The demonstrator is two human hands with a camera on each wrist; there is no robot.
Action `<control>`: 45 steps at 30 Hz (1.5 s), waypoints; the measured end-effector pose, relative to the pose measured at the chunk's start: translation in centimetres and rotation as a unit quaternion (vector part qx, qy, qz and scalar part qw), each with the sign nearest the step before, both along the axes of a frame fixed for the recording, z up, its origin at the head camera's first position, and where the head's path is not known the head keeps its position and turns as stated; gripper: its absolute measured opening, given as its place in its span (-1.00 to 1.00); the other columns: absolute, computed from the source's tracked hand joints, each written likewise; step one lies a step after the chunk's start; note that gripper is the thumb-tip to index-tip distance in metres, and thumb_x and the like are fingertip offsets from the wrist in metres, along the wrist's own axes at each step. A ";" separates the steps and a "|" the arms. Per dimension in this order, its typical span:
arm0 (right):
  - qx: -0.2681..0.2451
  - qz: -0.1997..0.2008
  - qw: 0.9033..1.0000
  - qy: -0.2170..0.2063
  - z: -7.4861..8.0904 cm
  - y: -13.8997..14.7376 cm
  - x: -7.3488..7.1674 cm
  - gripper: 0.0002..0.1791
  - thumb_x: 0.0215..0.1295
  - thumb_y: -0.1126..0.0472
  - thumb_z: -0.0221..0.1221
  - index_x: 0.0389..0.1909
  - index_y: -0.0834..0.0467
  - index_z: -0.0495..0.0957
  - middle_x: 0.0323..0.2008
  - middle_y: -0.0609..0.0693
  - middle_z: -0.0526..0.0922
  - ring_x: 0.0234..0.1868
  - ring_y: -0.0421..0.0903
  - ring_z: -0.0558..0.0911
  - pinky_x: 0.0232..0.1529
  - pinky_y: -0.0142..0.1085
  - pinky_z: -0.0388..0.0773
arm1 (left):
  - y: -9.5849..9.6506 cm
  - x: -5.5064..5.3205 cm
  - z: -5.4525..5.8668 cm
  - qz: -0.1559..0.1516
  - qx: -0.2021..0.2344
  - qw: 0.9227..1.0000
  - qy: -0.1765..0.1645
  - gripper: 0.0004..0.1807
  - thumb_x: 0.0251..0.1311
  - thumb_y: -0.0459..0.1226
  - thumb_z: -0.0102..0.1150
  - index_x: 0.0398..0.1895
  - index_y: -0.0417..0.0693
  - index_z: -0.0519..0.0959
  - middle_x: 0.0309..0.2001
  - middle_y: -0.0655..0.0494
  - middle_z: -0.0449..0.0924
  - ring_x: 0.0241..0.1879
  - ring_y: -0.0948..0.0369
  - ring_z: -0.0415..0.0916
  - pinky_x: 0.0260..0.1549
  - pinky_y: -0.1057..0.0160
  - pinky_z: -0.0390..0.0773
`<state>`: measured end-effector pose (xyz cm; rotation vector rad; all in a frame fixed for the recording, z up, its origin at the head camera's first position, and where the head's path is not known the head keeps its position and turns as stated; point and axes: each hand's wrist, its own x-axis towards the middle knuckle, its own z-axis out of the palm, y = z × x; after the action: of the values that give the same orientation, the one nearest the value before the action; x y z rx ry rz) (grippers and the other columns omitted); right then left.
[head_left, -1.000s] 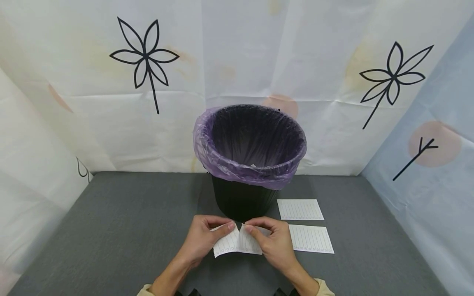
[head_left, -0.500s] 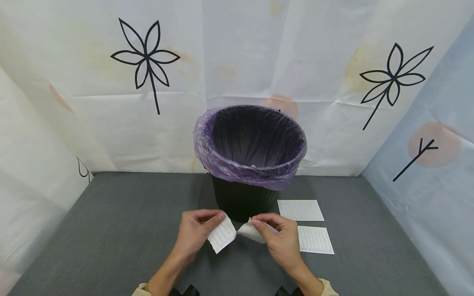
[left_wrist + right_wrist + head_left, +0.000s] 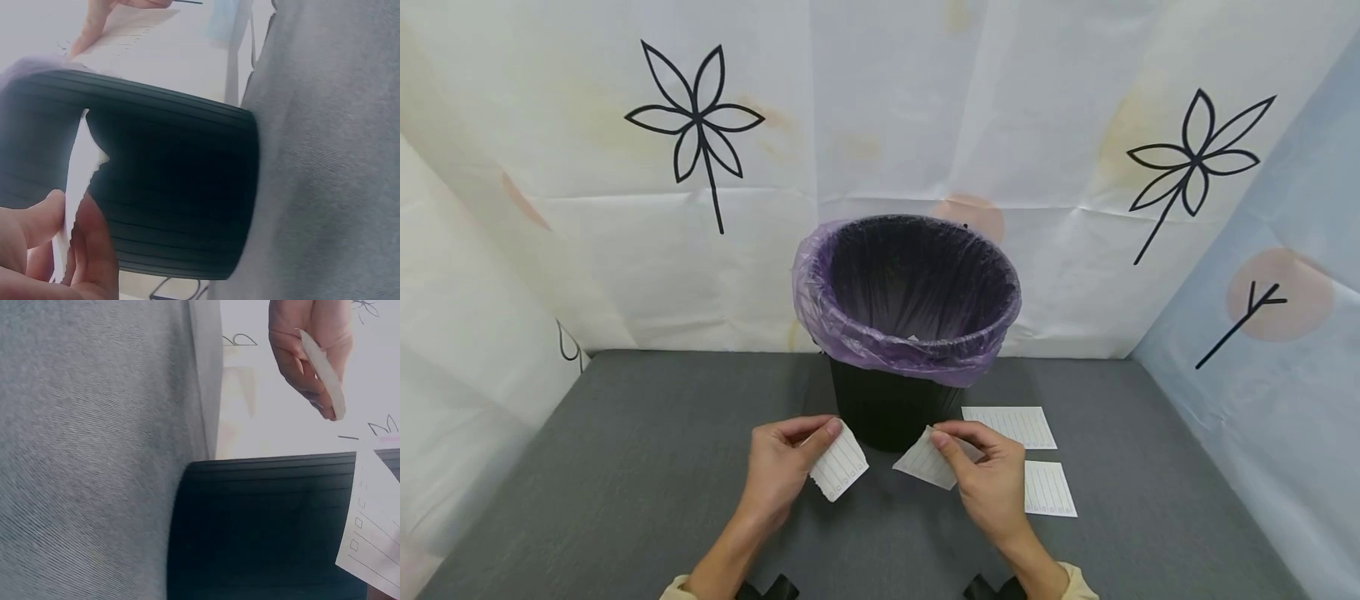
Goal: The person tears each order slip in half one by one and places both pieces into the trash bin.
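Backdrop point(image 3: 880, 108): pale cloth, with two black line-drawn flowers point(image 3: 697, 118); bluish along the right side.

Table point(image 3: 647, 467): grey, fabric-like surface in front of the backdrop.

Bin point(image 3: 887, 408): black, upright, near the back of the table, mouth up. Horizontal ribs show in both wrist views. Purple liner point(image 3: 895, 350) inside it, folded down over the rim all round.

Left hand point(image 3: 775, 467): in front of the bin, to its left, above the table. Thumb and fingers pinch the left piece point(image 3: 841, 467) by its upper part. Right hand point(image 3: 996, 483): to the right, mirroring it; thumb and forefinger pinch the right piece point(image 3: 928, 460). The hands are apart.

Cards: two, white, ruled, lying flat to the right. Far card point(image 3: 1011, 427) is just beside the bin; near card point(image 3: 1050, 489) lies in front of it, partly hidden behind the right hand.

Pieces: both white ruled paper, raised in front of the bin, with a gap between them. Left one tilted, ragged along one edge (left wrist view). Right one tilted; small printed boxes legible in the right wrist view.

Sleeves point(image 3: 1077, 585): cream cuffs at the lower frame edge.

Pale fleck point(image 3: 913, 337): at the bin's front rim, too small to identify.
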<state>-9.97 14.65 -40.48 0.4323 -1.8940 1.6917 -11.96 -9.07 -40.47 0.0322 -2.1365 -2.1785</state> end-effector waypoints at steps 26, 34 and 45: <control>-0.069 0.060 0.993 0.078 9.9 3.6 0.0 -0.88 0.12 0.63 0.34 -0.30 0.56 0.65 -0.32 0.13 0.78 -0.29 -0.18 0.76 -0.51 -0.51 0.52 | -1.6 0.7 12.7 0.022 0.082 0.983 0.165 -0.81 0.18 -0.52 0.38 -0.15 -0.46 0.71 -0.31 -0.10 0.76 -0.36 0.12 0.66 -0.36 0.26 0.66; -0.097 0.105 0.986 0.082 13.7 4.1 -1.2 -0.89 0.16 0.64 0.30 -0.27 0.54 0.67 -0.28 0.16 0.77 -0.21 -0.08 0.75 -0.23 -0.37 0.66 | -1.2 -1.2 16.4 -0.007 0.102 0.976 0.192 -0.86 0.21 -0.51 0.35 -0.17 -0.31 0.77 -0.28 -0.02 0.76 -0.29 0.13 0.63 -0.30 0.27 0.63; -0.115 0.103 0.987 0.048 18.7 4.2 -5.2 -0.86 0.16 0.64 0.30 -0.25 0.51 0.69 -0.31 0.15 0.77 -0.29 -0.07 0.72 -0.23 -0.34 0.65 | 0.3 -4.5 20.2 -0.045 0.110 0.978 0.170 -0.71 0.23 -0.39 0.40 0.00 -0.35 0.70 -0.15 -0.02 0.74 -0.16 0.09 0.58 -0.24 0.29 0.60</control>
<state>-15.20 18.82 -21.73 0.6215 -1.6067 1.9597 -16.48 -8.73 -20.27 -0.4004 -1.7399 -2.2617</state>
